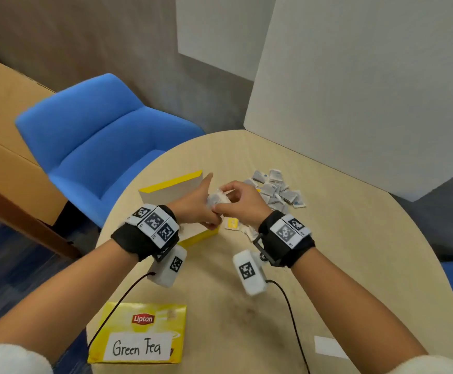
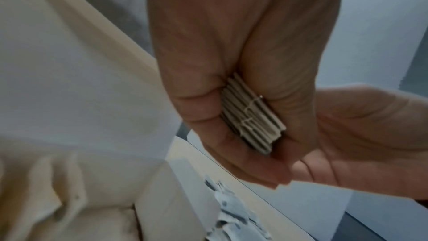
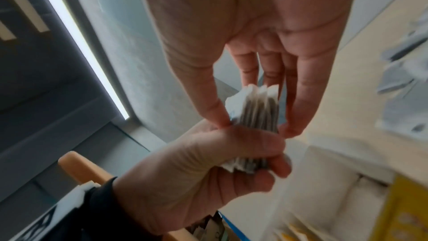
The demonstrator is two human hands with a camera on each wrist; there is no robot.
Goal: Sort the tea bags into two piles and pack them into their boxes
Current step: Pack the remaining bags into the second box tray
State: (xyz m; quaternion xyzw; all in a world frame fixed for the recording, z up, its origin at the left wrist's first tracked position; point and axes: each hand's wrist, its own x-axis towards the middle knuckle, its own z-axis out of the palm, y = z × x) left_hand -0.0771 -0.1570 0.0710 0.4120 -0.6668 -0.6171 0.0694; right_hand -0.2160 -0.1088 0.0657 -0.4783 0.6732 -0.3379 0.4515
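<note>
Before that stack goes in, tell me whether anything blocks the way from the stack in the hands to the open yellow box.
Nothing visible does. Both hands, left hand and right hand, hold the stack of tea bags right above the open yellow box, whose lid stands raised at the far side.

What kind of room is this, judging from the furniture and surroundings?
Probably an office break or meeting area: a round light-wood table, a blue upholstered chair beside it, and carpeted floor. The white partition boards suggest a recording setup.
</note>
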